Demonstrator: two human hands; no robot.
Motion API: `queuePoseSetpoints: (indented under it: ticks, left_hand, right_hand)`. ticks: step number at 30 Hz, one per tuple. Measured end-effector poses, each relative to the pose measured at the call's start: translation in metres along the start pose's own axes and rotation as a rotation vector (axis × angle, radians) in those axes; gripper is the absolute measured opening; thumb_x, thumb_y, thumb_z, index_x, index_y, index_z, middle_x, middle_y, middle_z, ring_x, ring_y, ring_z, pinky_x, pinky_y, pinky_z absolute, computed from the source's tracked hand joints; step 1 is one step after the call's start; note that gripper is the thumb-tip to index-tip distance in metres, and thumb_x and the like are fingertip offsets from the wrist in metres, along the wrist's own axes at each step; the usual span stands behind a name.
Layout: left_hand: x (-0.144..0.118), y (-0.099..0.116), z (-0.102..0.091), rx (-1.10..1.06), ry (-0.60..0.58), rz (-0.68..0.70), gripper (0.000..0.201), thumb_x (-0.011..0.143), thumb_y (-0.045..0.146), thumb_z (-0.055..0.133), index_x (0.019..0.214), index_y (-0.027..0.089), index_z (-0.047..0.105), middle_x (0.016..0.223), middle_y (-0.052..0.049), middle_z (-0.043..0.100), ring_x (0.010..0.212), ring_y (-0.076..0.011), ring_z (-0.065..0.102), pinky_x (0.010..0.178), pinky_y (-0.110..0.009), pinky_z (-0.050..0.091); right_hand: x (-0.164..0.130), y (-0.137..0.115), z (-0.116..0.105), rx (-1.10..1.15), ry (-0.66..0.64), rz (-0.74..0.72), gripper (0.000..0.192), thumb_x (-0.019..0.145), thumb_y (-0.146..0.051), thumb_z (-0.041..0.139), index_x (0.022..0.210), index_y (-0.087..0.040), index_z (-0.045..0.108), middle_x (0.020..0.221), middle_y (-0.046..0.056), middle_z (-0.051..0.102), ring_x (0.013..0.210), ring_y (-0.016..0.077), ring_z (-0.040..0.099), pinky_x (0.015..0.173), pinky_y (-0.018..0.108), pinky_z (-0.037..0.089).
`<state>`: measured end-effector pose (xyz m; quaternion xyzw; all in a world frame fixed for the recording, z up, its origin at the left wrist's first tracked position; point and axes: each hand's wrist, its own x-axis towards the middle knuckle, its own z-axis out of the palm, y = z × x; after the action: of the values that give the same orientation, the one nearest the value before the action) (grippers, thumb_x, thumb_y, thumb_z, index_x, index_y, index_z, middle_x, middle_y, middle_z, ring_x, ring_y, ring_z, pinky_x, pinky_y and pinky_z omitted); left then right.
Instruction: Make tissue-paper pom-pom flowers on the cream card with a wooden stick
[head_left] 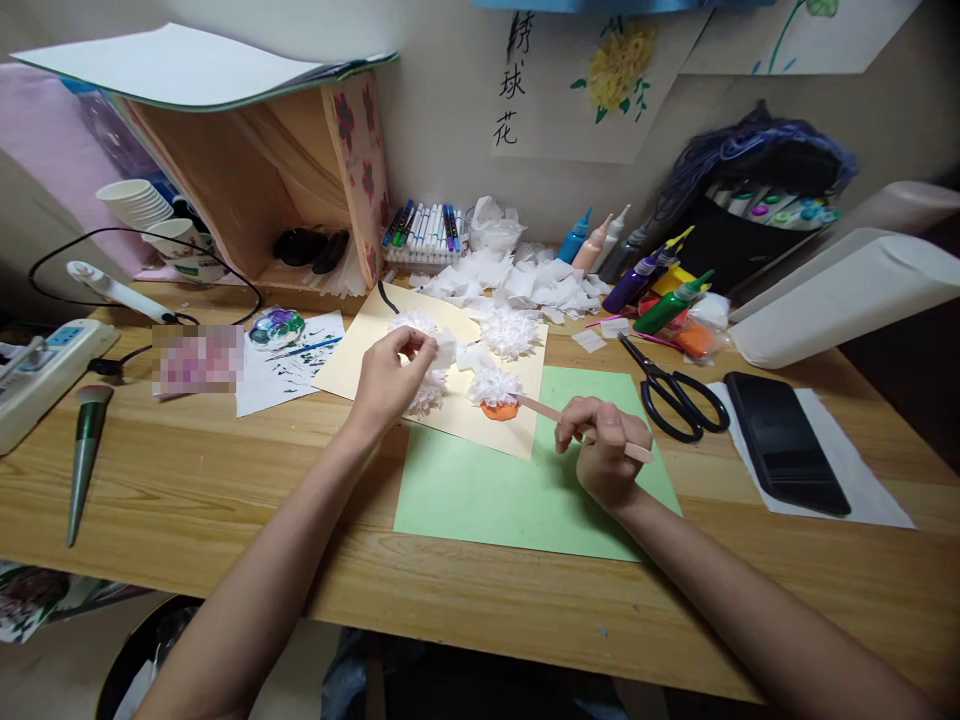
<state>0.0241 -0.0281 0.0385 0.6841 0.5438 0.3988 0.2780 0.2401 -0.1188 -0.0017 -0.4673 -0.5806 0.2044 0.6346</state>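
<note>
My left hand (390, 375) pinches a small piece of white tissue paper (445, 349) above a cream sheet of paper (360, 350). White tissue flowers lie on that sheet: one (510, 331) at the back, one (493, 385) over an orange patch (500, 410), and one (427, 393) partly hidden by my left hand. My right hand (604, 450) grips a thin wooden stick (541, 407) whose tip touches the orange patch. A light green sheet (487, 490) lies under my right hand.
Black scissors (675, 395) and a black phone (784, 440) lie to the right. Paint bottles (660, 300), loose tissue scraps (525, 280) and a marker set (424, 235) stand at the back. A brush (86, 440), a power strip (37, 375) and a paint palette (276, 327) are on the left.
</note>
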Motion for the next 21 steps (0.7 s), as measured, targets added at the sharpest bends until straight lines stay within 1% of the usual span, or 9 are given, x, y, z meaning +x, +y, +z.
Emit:
queuePoseSetpoints:
  ticks: [2,4,7,9,12,15,17,19,21]
  left_hand:
    - [-0.002,0.005,-0.002,-0.116,-0.138,-0.035,0.017,0.081,0.031,0.056,0.075,0.016,0.062,0.075,-0.003,0.066,0.07,-0.0127,0.057,0.066,-0.026,0.043]
    - [-0.005,0.01,-0.002,-0.169,-0.276,-0.046,0.013,0.078,0.029,0.059,0.079,0.016,0.064,0.079,-0.003,0.067,0.069,-0.012,0.057,0.064,-0.025,0.043]
    - [-0.011,0.012,0.0,-0.146,-0.504,-0.054,0.012,0.076,0.024,0.06,0.082,0.016,0.066,0.083,-0.003,0.069,0.07,-0.0117,0.058,0.062,-0.024,0.043]
    - [-0.014,0.013,0.003,-0.085,-0.584,-0.052,0.013,0.077,0.023,0.059,0.083,0.016,0.067,0.081,-0.003,0.069,0.069,-0.0121,0.058,0.061,-0.024,0.042]
    - [-0.019,0.013,0.01,0.069,-0.604,0.002,0.015,0.081,0.025,0.056,0.084,0.017,0.068,0.077,-0.002,0.068,0.068,-0.0134,0.058,0.059,-0.024,0.04]
    - [-0.021,0.013,0.015,0.231,-0.568,0.087,0.016,0.083,0.024,0.054,0.085,0.018,0.069,0.08,-0.002,0.069,0.07,-0.015,0.058,0.06,-0.026,0.04]
    - [-0.022,0.012,0.017,0.308,-0.519,0.153,0.016,0.084,0.024,0.054,0.085,0.019,0.069,0.083,-0.003,0.069,0.074,-0.0161,0.058,0.063,-0.027,0.04]
    - [-0.022,0.011,0.019,0.363,-0.48,0.218,0.016,0.085,0.025,0.054,0.085,0.019,0.069,0.085,-0.003,0.069,0.077,-0.017,0.058,0.065,-0.027,0.04]
    - [-0.022,0.01,0.021,0.399,-0.458,0.26,0.017,0.086,0.025,0.054,0.085,0.019,0.069,0.084,-0.004,0.069,0.078,-0.0175,0.058,0.065,-0.028,0.04]
  right_hand:
    - [0.0,0.0,0.0,0.01,-0.004,0.005,0.049,0.093,-0.034,0.035,0.05,-0.021,0.052,0.041,-0.001,0.052,0.042,0.0114,0.043,0.046,0.03,0.031]
    - [-0.001,-0.001,0.0,0.015,-0.011,0.005,0.048,0.093,-0.034,0.035,0.049,-0.021,0.052,0.042,-0.001,0.051,0.042,0.0116,0.044,0.046,0.03,0.032]
    - [-0.002,-0.001,0.001,0.008,-0.023,-0.001,0.048,0.092,-0.033,0.034,0.05,-0.021,0.052,0.042,-0.001,0.051,0.042,0.0117,0.044,0.046,0.03,0.032]
    - [-0.002,-0.002,0.001,0.002,-0.037,-0.033,0.048,0.093,-0.031,0.033,0.05,-0.021,0.051,0.042,-0.001,0.05,0.041,0.0113,0.043,0.046,0.029,0.032]
    - [-0.003,-0.004,0.001,-0.039,-0.131,-0.157,0.046,0.094,-0.025,0.031,0.051,-0.02,0.049,0.043,-0.001,0.049,0.042,0.0107,0.043,0.046,0.028,0.033]
    - [-0.002,-0.005,0.002,-0.136,-0.31,-0.383,0.041,0.094,-0.019,0.029,0.057,-0.02,0.048,0.046,-0.001,0.05,0.044,0.0108,0.043,0.047,0.027,0.034]
    - [-0.001,-0.005,0.004,-0.221,-0.399,-0.521,0.037,0.093,-0.016,0.029,0.061,-0.02,0.048,0.047,-0.001,0.051,0.044,0.0114,0.042,0.047,0.027,0.034]
    - [0.0,-0.005,0.006,-0.309,-0.448,-0.612,0.033,0.091,-0.013,0.032,0.063,-0.02,0.048,0.048,0.0,0.053,0.045,0.0119,0.042,0.046,0.027,0.032]
    - [0.001,-0.004,0.009,-0.374,-0.471,-0.656,0.03,0.089,-0.011,0.035,0.064,-0.02,0.048,0.049,0.0,0.054,0.046,0.0119,0.042,0.047,0.027,0.032]
